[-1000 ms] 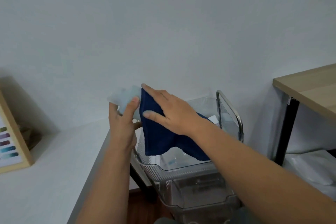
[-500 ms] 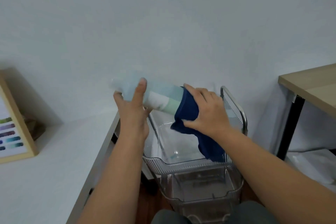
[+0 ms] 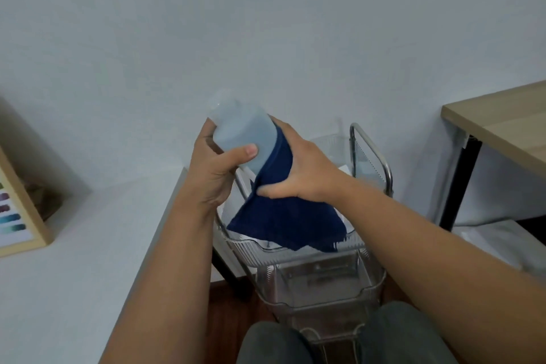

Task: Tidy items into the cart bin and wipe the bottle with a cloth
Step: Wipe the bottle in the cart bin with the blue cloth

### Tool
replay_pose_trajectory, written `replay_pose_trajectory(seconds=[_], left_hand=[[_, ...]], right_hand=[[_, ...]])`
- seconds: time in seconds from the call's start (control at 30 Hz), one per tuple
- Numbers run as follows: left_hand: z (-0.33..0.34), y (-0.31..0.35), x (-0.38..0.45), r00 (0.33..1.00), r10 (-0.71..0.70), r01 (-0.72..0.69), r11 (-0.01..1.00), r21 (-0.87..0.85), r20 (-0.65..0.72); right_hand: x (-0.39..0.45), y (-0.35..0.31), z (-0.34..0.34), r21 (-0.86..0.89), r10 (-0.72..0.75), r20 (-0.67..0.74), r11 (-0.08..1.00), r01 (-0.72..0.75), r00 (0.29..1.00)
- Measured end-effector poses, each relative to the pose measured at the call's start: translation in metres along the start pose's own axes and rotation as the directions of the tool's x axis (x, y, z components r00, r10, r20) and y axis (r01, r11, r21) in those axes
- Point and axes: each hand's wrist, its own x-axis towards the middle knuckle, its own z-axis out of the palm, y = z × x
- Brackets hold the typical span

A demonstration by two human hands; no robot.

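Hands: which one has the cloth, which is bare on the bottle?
The right hand grips the dark blue cloth around the bottle's lower part; the left hand holds the pale bottle directly, thumb across its front.

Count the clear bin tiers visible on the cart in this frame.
3. The top bin sits under the hanging blue cloth; the middle bin is directly below it; the bottom bin shows between the person's knees. Lower tiers may be hidden.

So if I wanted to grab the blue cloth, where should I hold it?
Take the dark blue cloth by its loose lower corner, coming from below near the clear cart bin. That part hangs free, while the top is wrapped on the pale bottle under the right hand. The left hand holds the bottle.
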Motion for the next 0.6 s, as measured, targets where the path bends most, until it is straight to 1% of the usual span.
replay_pose_trajectory(seconds=[0.1, 0.17, 0.23, 0.33, 0.4, 0.47, 0.5, 0.53, 0.57, 0.6], left_hand=[[0.003, -0.001, -0.002, 0.996, 0.065, -0.066, 0.998, -0.023, -0.054], [-0.001, 0.0, -0.002, 0.99, 0.113, -0.122, 0.987, -0.106, -0.085], [-0.006, 0.004, -0.002, 0.985, 0.147, -0.159, 0.975, -0.152, -0.085], [-0.009, 0.002, -0.004, 0.982, 0.169, -0.181, 0.97, -0.16, -0.089], [-0.009, -0.002, -0.007, 0.979, 0.168, -0.186, 0.968, -0.17, -0.115], [-0.009, -0.003, -0.009, 0.978, 0.145, -0.175, 0.963, -0.207, -0.15], [-0.009, -0.003, -0.01, 0.976, 0.125, -0.163, 0.963, -0.217, -0.181], [-0.008, -0.005, -0.011, 0.966, 0.091, -0.143, 0.968, -0.206, -0.244], [-0.004, -0.008, -0.012, 0.939, 0.036, -0.105, 0.977, -0.186, -0.342], [0.003, -0.013, -0.013, 0.888, -0.036, -0.053, 0.982, -0.18, -0.458]], right_hand=[[-0.007, 0.012, 0.005, -0.002, 0.064, -0.053, 0.998, -0.064, 0.997], [-0.014, 0.022, 0.009, -0.051, 0.067, -0.113, 0.996, -0.073, 0.991], [-0.019, 0.03, 0.011, -0.101, 0.052, -0.152, 0.993, -0.068, 0.987], [-0.022, 0.037, 0.011, -0.122, 0.052, -0.145, 0.99, -0.07, 0.988], [-0.025, 0.042, 0.013, -0.153, 0.059, -0.137, 0.985, -0.08, 0.989], [-0.028, 0.045, 0.017, -0.219, 0.062, -0.178, 0.971, -0.101, 0.982], [-0.029, 0.046, 0.02, -0.272, 0.054, -0.216, 0.956, -0.113, 0.975], [-0.029, 0.047, 0.021, -0.354, 0.022, -0.262, 0.928, -0.117, 0.965], [-0.03, 0.048, 0.022, -0.458, -0.04, -0.308, 0.882, -0.111, 0.951], [-0.029, 0.048, 0.022, -0.561, -0.121, -0.345, 0.822, -0.101, 0.931]])
